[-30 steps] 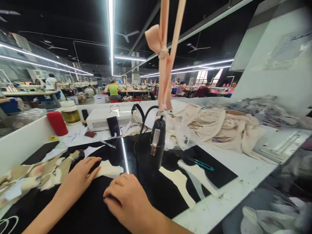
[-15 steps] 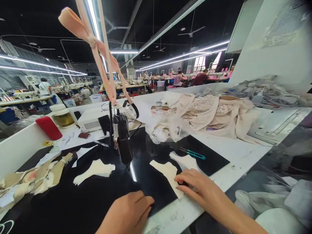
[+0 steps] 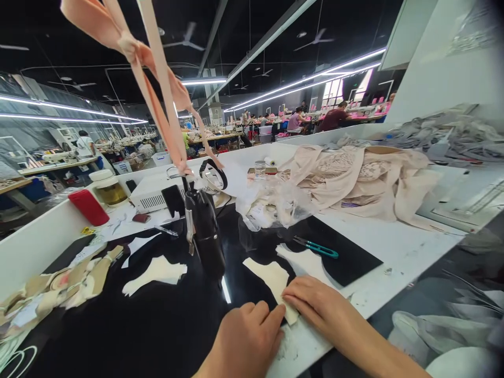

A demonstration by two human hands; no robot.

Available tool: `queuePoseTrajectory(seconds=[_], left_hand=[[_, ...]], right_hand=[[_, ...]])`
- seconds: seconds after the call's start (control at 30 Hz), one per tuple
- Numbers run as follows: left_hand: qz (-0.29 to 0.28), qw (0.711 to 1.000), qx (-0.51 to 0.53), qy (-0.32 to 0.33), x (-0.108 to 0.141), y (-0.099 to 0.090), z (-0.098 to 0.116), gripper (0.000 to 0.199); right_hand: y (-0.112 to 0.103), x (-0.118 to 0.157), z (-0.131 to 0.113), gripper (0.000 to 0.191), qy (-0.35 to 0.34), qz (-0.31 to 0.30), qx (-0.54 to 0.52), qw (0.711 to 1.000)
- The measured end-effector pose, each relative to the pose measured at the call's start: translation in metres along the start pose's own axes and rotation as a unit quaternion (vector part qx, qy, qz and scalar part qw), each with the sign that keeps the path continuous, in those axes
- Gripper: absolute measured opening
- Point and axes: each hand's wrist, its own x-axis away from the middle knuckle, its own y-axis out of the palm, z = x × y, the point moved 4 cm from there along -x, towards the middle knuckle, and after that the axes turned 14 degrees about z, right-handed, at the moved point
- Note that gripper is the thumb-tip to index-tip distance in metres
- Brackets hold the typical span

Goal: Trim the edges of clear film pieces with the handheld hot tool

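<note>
hands on one cream piece, another untouched

we have one cream, curved, cloth-like piece (image 3: 268,273) across the near edge of a glossy black sheet (image 3: 118,331). our left hand (image 3: 249,336) and right hand (image 3: 321,310) meet it, fingers close together; whether they pinch it, we cannot tell. nothing looks finished to us: a second cream piece (image 3: 155,275) lies untouched. we count two cream pieces, two hands, one pair of teal-handled snips (image 3: 321,249).

Left hand (image 3: 249,338) curled, right hand (image 3: 321,307) near
</note>
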Motion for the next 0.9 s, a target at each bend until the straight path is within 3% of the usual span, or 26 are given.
queuePoseTrajectory(seconds=[0.17, 0.33, 0.53, 0.73, 0.9], left_hand=[[-0.054, 0.998, -0.042, 0.014, -0.001, 0.014, 0.005, 0.053], [-0.023, 0.999, -0.044, 0.000, 0.007, 0.022, 0.004, 0.048], [0.003, 0.999, -0.038, -0.016, 0.017, 0.035, -0.002, 0.050], [-0.012, 0.999, -0.021, -0.026, 0.012, 0.039, -0.002, 0.051], [-0.075, 0.995, 0.016, -0.065, -0.001, 0.038, -0.003, 0.055]], right_hand=[[-0.006, -0.017, 0.000, 0.026, 0.066, 0.006, -0.035, 0.997], [-0.010, -0.052, -0.002, 0.024, 0.152, 0.017, -0.068, 0.986], [0.007, -0.098, 0.013, 0.027, 0.235, 0.028, -0.163, 0.958], [0.001, -0.136, 0.018, 0.045, 0.214, 0.157, -0.256, 0.929], [-0.022, -0.119, -0.005, 0.054, 0.155, 0.229, -0.314, 0.908]])
